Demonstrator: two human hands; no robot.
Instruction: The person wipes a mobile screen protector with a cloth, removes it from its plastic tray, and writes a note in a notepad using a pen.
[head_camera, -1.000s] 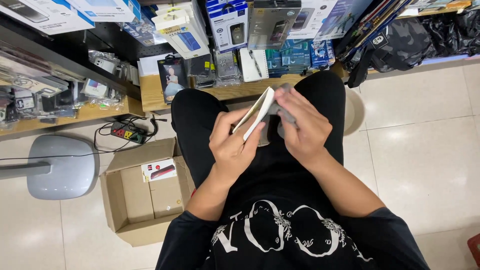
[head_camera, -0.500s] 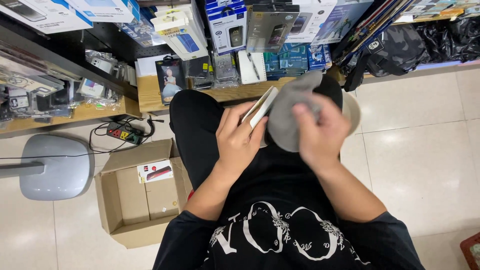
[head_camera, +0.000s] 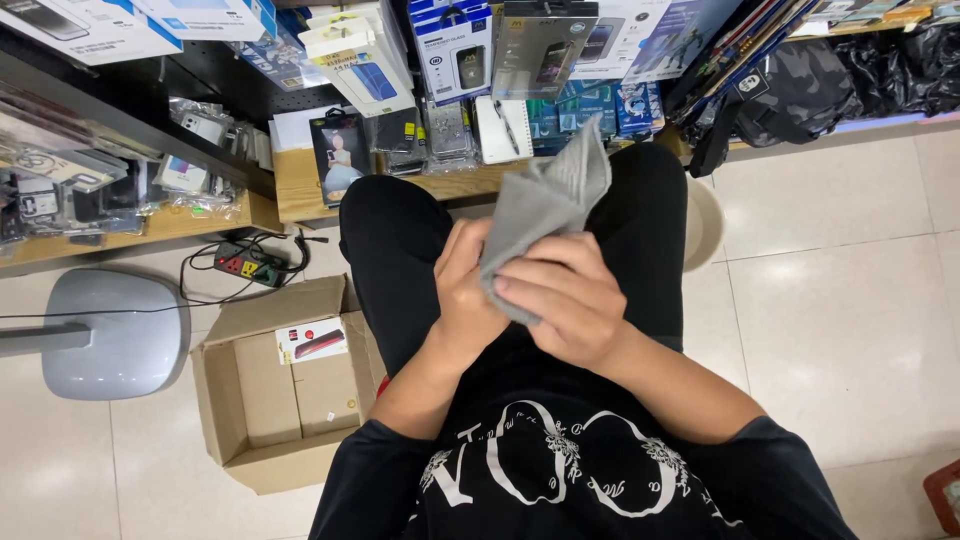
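I sit with both hands raised over my lap in black trousers (head_camera: 395, 235). My right hand (head_camera: 570, 305) presses a grey cloth (head_camera: 548, 195) between the two hands, and a corner of the cloth sticks up above my fingers. My left hand (head_camera: 462, 285) is curled against the cloth from the left, with its fingers under the fabric. Whatever lies under the cloth is hidden.
An open cardboard box (head_camera: 235, 400) stands on the tiled floor to my left, with a small red and white packet (head_camera: 312, 340) in it. A power strip (head_camera: 246, 263) and a grey stand base (head_camera: 112, 332) lie beyond it. Shelves of packaged phone accessories (head_camera: 455, 55) face me, with black bags (head_camera: 800, 90) at the right.
My left hand held a flat, light-coloured object edge-up. My right hand brought the grey cloth over it, and now the cloth covers it fully.
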